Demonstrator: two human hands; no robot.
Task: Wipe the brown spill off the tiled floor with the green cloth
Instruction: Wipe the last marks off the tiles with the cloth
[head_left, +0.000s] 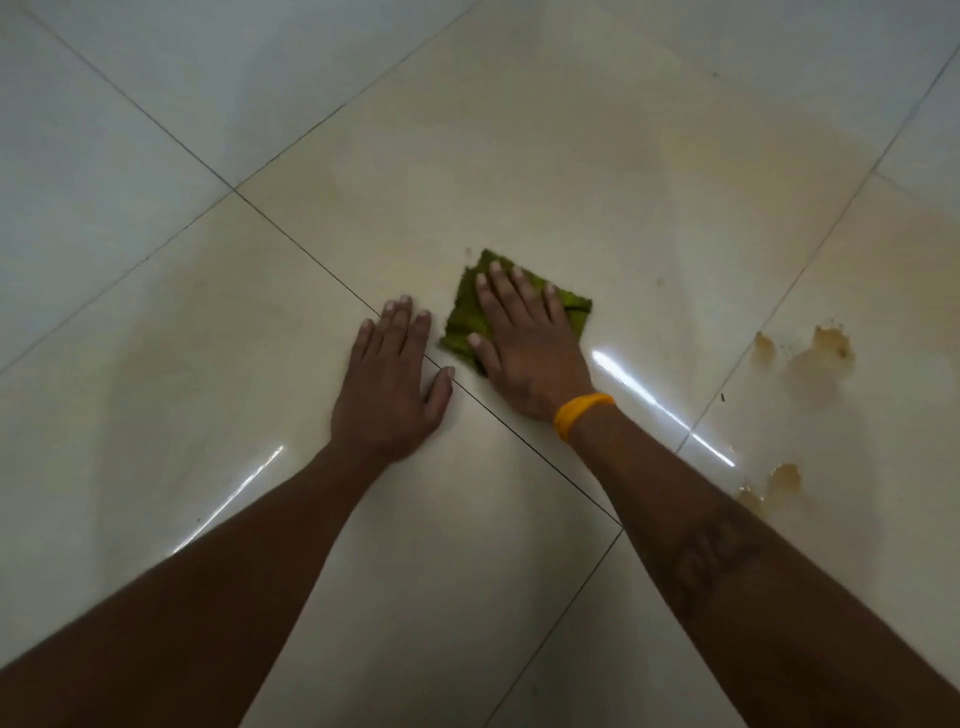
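Observation:
A folded green cloth (465, 317) lies flat on the glossy cream tiled floor (597, 171) near the middle of the view. My right hand (524, 343), with a yellow band at the wrist, presses palm-down on the cloth with fingers spread. Just left of the cloth, my left hand (392, 379) rests flat on the bare tile, touching no cloth. Brown spill patches (815, 364) sit on the tile to the right, well apart from the cloth, and smaller brown blobs (774, 483) lie near my right forearm. A faint brownish smear (924, 234) stains the far right tile.
Dark grout lines (311, 260) cross the floor diagonally and meet left of my hands. Bright light glints (644, 400) streak the wet-looking tile beside my right wrist. Only tiles fill the view on every side.

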